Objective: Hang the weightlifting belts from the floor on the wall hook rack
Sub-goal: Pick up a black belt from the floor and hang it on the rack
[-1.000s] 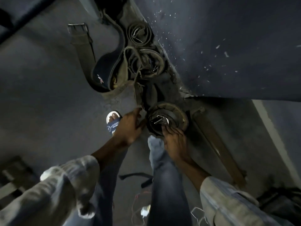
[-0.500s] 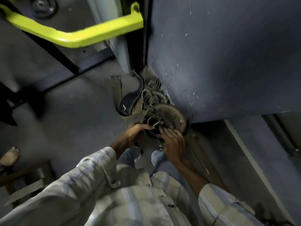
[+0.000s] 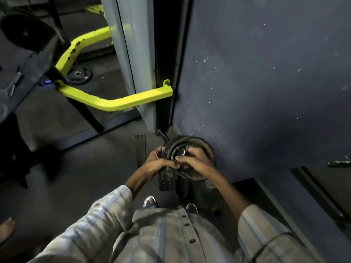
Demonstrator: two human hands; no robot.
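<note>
A dark, worn leather weightlifting belt coiled into a thick roll (image 3: 191, 149) was held up in the lower centre of the frame, just in front of the dark blue speckled wall (image 3: 266, 82) and above the grey floor (image 3: 85, 177). The left hand (image 3: 157, 163) gripped the near left edge of the coil, fingers curled over the strap. The right hand (image 3: 193, 164) held the coil from the right, fingers curled into its hollow beside a metal buckle (image 3: 182, 151).

The coil's open face tilted up toward the camera, so its axis ran roughly from the person's chest toward the wall. A loose perforated tail (image 3: 166, 180) hung from the left hand toward the bottom of the frame, its long axis near vertical in the picture.

No hook rack was visible, so the step seemed to be readying the roll for hanging. Done well, that probably meant finding the buckle end, letting the coil unwind under control, and keeping the tail clear of the sandalled feet (image 3: 150, 201). Another belt with a metal buckle (image 3: 140, 143) lay on the floor just left of the hands, running away toward the yellow metal bar (image 3: 117, 103) in the left middle.
</note>
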